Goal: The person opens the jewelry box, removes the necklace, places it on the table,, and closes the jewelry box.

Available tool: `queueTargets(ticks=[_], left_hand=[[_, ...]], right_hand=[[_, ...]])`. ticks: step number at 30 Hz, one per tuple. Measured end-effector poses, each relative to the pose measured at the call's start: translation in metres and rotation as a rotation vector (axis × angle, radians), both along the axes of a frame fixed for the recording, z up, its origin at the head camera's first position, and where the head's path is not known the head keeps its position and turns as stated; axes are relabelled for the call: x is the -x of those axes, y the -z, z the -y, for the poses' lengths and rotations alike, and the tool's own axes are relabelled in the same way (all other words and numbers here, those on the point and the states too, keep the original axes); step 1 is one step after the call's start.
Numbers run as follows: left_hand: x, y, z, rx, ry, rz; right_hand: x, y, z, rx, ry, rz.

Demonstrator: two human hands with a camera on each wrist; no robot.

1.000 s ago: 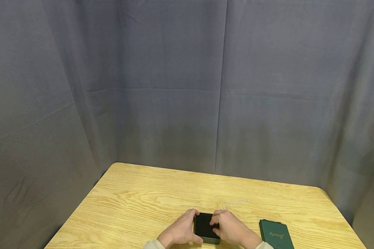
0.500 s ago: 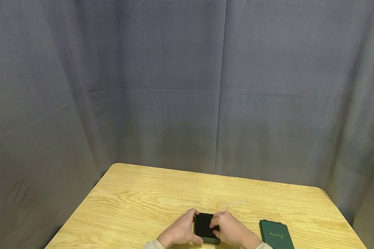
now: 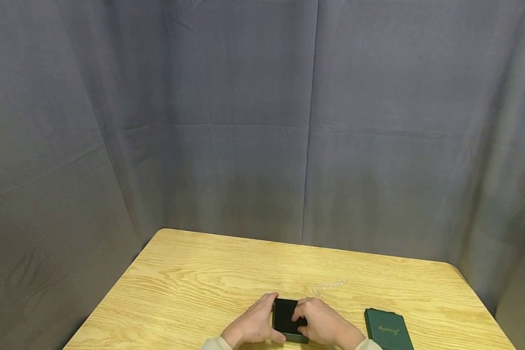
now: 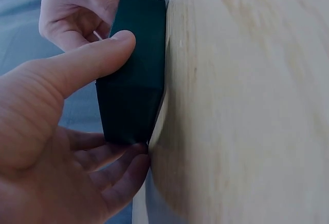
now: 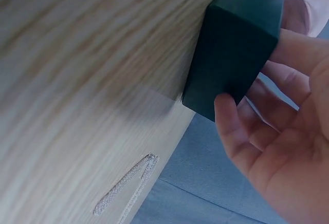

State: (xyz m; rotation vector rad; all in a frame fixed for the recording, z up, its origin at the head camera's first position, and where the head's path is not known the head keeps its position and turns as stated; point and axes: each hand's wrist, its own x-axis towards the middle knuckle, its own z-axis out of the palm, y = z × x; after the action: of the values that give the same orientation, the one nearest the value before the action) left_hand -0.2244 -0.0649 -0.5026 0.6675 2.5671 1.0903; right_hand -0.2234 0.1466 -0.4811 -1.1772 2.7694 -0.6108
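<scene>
A dark green jewelry box base (image 3: 296, 337) with a black pad (image 3: 283, 313) inside rests on the table, lidless. My left hand (image 3: 254, 322) grips it from the left, thumb on the near wall and fingers round the far side. In the left wrist view, that thumb lies flat on the green wall (image 4: 141, 44). At the right side, my right hand (image 3: 323, 324) has its curled fingertips over the black pad. The right wrist view shows one finger against the box's outer wall (image 5: 231, 54) and others bent over the open top; the ends of those are hidden.
A green lid (image 3: 388, 330) with gold lettering lies to the right of the right hand. Beyond the box, a thin silvery chain (image 3: 330, 285) lies on the wooden table (image 3: 210, 272); its braided strand (image 5: 123, 188) shows in the right wrist view. Grey curtains (image 3: 245, 146) surround the table.
The fingers of my right hand have shifted slightly left over the black pad. My left hand keeps its hold, and the box, lid and chain stay in place.
</scene>
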Motion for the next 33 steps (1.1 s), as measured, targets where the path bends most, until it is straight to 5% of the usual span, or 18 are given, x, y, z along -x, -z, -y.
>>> queueTargets(ticks=[13, 33], left_hand=[[-0.001, 0.000, -0.001, -0.024, 0.005, 0.018], [-0.002, 0.000, -0.001, 0.010, -0.022, 0.027]], right_hand=[[0.001, -0.003, 0.001, -0.073, -0.019, 0.010], [-0.001, -0.025, -0.037, 0.075, 0.104, -0.017]])
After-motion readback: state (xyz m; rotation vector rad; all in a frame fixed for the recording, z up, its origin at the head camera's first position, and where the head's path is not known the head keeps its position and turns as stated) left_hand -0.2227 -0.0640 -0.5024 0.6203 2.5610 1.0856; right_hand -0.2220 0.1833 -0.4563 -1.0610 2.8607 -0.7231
